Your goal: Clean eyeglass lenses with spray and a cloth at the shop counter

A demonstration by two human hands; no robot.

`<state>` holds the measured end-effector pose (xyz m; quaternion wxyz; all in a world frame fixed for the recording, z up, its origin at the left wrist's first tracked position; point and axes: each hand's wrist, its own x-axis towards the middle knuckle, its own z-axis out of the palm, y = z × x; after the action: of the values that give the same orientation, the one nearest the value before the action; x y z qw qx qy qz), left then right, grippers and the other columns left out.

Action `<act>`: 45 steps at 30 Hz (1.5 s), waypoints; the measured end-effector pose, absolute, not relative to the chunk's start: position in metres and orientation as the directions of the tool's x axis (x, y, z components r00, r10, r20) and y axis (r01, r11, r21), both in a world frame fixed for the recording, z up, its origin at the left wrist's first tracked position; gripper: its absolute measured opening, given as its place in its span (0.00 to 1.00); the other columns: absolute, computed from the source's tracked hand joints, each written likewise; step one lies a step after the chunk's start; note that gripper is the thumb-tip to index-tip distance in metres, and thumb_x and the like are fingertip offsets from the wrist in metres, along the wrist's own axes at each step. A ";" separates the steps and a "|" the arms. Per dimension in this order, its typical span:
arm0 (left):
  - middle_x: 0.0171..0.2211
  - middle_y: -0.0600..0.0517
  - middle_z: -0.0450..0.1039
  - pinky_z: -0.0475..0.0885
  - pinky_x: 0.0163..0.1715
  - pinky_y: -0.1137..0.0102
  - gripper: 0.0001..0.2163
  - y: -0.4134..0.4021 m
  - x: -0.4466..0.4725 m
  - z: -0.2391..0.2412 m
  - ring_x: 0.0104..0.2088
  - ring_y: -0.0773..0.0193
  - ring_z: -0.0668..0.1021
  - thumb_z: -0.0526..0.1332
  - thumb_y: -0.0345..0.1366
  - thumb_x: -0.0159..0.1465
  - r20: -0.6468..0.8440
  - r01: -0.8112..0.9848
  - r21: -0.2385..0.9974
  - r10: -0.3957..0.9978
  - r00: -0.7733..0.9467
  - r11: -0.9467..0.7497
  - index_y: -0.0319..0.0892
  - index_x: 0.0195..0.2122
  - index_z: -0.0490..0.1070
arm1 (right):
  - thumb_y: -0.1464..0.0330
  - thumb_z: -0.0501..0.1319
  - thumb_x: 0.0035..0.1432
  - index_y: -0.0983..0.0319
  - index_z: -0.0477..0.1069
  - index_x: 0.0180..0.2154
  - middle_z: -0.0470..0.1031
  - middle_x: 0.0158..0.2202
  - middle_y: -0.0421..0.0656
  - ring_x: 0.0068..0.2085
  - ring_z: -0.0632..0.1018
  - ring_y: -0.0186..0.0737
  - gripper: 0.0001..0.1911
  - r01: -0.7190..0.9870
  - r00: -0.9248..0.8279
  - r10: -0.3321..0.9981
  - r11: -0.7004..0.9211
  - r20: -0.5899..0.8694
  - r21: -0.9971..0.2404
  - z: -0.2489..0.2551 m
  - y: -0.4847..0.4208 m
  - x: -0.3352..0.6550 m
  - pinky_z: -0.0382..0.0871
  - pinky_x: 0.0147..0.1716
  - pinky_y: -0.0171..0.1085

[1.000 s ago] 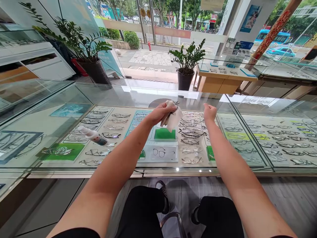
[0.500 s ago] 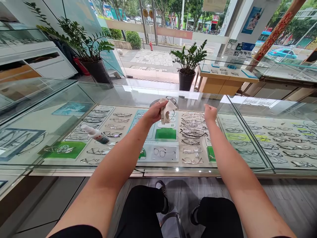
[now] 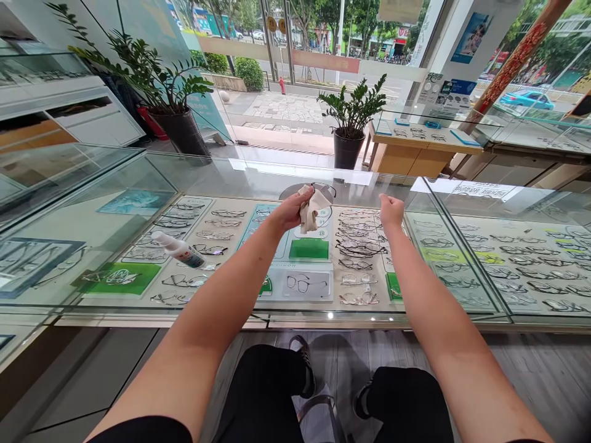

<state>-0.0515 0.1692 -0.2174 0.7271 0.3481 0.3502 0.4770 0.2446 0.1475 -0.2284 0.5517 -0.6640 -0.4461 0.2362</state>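
Over the glass counter top (image 3: pixel 221 175), my left hand (image 3: pixel 294 209) is closed on a crumpled beige cloth (image 3: pixel 309 215). A thin dark curved piece of an eyeglass frame (image 3: pixel 327 186) shows past the cloth's upper edge; the cloth and fingers hide the rest of it. My right hand (image 3: pixel 391 210) is a closed fist at the counter, some way right of the cloth. Whether anything is inside that fist is hidden. A white spray bottle (image 3: pixel 178 249) appears tilted to the left of my left forearm.
Rows of eyeglasses (image 3: pixel 360 247) lie under the glass, with green cards (image 3: pixel 309 250) among them. A round grey disc (image 3: pixel 287 192) is behind my left hand. Potted plants (image 3: pixel 348 151) stand beyond the counter, near a wooden display table (image 3: pixel 406 154).
The cloth has shifted and folded slightly, and the dark frame piece above it has moved a little to the right. My right fist stays almost still.
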 end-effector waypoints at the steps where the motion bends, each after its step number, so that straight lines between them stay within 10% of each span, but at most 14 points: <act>1: 0.26 0.53 0.75 0.79 0.27 0.69 0.14 0.168 -0.052 -0.217 0.22 0.66 0.77 0.75 0.43 0.69 -0.186 -0.436 0.846 0.936 0.298 0.307 0.40 0.36 0.74 | 0.61 0.60 0.67 0.55 0.50 0.21 0.46 0.19 0.32 0.24 0.49 0.34 0.26 0.334 0.492 0.852 0.004 0.178 -0.943 -0.229 0.148 0.245 0.48 0.26 0.39; 22: 0.25 0.54 0.73 0.74 0.27 0.72 0.18 0.161 -0.048 -0.199 0.23 0.69 0.76 0.74 0.48 0.69 -0.033 -0.489 0.858 0.967 0.251 0.157 0.41 0.32 0.74 | 0.62 0.60 0.68 0.55 0.50 0.21 0.46 0.19 0.32 0.25 0.50 0.34 0.26 0.356 0.485 0.855 -0.001 0.184 -0.934 -0.223 0.144 0.244 0.50 0.27 0.40; 26: 0.29 0.53 0.78 0.76 0.31 0.71 0.15 0.151 -0.042 -0.185 0.27 0.67 0.79 0.75 0.46 0.69 0.008 -0.570 0.812 0.973 0.230 0.128 0.41 0.36 0.76 | 0.65 0.58 0.68 0.55 0.49 0.21 0.46 0.21 0.34 0.26 0.51 0.35 0.25 0.449 0.532 0.764 0.112 0.366 -0.887 -0.208 0.138 0.234 0.46 0.28 0.40; 35: 0.33 0.52 0.82 0.78 0.40 0.72 0.11 0.132 -0.020 -0.175 0.34 0.66 0.83 0.78 0.39 0.65 0.127 -0.578 0.813 0.950 0.285 0.065 0.39 0.35 0.81 | 0.60 0.66 0.66 0.58 0.75 0.32 0.61 0.25 0.36 0.28 0.60 0.35 0.11 0.183 -0.157 0.876 0.480 0.457 -0.858 -0.188 0.095 0.162 0.54 0.29 0.39; 45: 0.31 0.52 0.80 0.75 0.35 0.72 0.15 0.127 -0.019 -0.173 0.31 0.68 0.80 0.82 0.44 0.59 0.230 -0.495 0.867 0.928 0.293 -0.059 0.39 0.34 0.83 | 0.54 0.64 0.68 0.57 0.76 0.23 0.65 0.21 0.39 0.27 0.65 0.37 0.23 0.145 -0.129 0.850 0.525 0.510 -0.838 -0.160 0.071 0.163 0.60 0.29 0.41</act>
<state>-0.0185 0.1266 -0.1729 0.6473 0.4768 0.2272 0.5496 0.1630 0.0706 -0.1598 0.5487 -0.3664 -0.6794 0.3212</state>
